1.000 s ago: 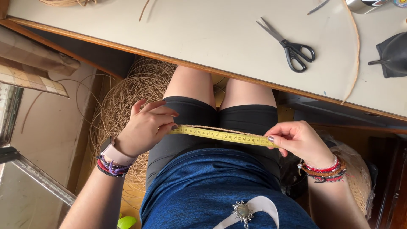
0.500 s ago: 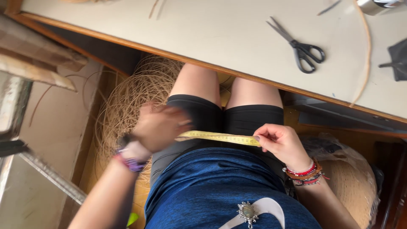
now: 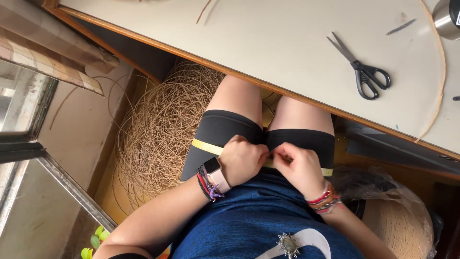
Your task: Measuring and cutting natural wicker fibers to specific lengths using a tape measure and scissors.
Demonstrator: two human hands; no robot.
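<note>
Your left hand (image 3: pixel 242 160) and right hand (image 3: pixel 298 168) pinch a flat yellow measuring tape (image 3: pixel 207 147) across your lap, beside a tangled coil of thin cane (image 3: pixel 160 134).

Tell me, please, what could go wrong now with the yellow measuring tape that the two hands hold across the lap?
1. The yellow flexible measuring tape lies loose over the black shorts; both hands pinch it at one spot, so it may slip or twist.
2. The free ends hang over each thigh and could catch in the tangled coil of tan rattan strands on the floor beside the left leg.
</note>
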